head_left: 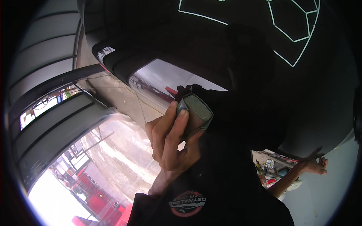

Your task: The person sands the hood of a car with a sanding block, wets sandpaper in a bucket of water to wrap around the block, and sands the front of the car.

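My left hand (175, 137) is raised in front of my chest, its fingers and thumb pinching a small block wrapped in grey cloth (198, 109). The block's flat, greenish-grey face is turned up toward me. Above it spreads a glossy black car panel (158, 41), which mirrors bright light lines, a window and a dark outline of me. I cannot tell whether the block touches the panel. Off to the right, my right hand (316, 166) has its fingers curled in, with nothing visible in them. It is close to the panel's lower right edge; contact is unclear.
At the left are a transparent plastic sheet (120, 139) and grey panels with dark bars (49, 124). Red objects (100, 201) stand at the lower left. Assorted items (270, 171) show between my body and right arm, beside a pale grey surface (335, 192).
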A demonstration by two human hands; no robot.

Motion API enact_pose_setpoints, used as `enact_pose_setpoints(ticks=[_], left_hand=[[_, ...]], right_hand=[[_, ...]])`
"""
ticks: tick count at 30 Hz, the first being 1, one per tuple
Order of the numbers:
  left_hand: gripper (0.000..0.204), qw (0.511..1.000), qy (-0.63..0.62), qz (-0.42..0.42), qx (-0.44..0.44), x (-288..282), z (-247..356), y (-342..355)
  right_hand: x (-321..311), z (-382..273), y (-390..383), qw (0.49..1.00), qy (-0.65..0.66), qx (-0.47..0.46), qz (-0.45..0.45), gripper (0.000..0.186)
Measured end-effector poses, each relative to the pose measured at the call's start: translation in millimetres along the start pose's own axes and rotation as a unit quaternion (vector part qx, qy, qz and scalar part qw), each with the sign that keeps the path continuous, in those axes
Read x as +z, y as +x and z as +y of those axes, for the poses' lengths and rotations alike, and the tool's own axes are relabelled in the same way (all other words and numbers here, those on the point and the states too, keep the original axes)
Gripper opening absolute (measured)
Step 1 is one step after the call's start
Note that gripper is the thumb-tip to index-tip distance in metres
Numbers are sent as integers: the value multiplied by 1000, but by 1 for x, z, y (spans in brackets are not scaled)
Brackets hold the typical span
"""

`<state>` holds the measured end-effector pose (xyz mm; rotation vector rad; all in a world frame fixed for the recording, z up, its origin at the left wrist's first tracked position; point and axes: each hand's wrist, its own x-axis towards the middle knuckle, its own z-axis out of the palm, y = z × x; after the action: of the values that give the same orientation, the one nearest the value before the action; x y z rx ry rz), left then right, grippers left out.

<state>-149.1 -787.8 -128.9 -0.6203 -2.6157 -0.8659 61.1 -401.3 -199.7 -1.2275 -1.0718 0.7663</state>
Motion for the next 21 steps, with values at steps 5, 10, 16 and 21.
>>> enact_pose_setpoints(ticks=[5,10,16,21], left_hand=[[45,1000,0,7,-12,1,0,-10],[48,1000,-1,15,-1,2,5,-4],[50,1000,10,9,5,5,3,0],[42,1000,7,21,-11,7,1,-4]], right_hand=[[-5,1,3,1000,13,13,6,59],[-4,-4,1,999,-29,-15,1,58],[3,-4,-3,1000,-5,5,7,58],[2,-2,-4,1000,-20,13,15,59]])
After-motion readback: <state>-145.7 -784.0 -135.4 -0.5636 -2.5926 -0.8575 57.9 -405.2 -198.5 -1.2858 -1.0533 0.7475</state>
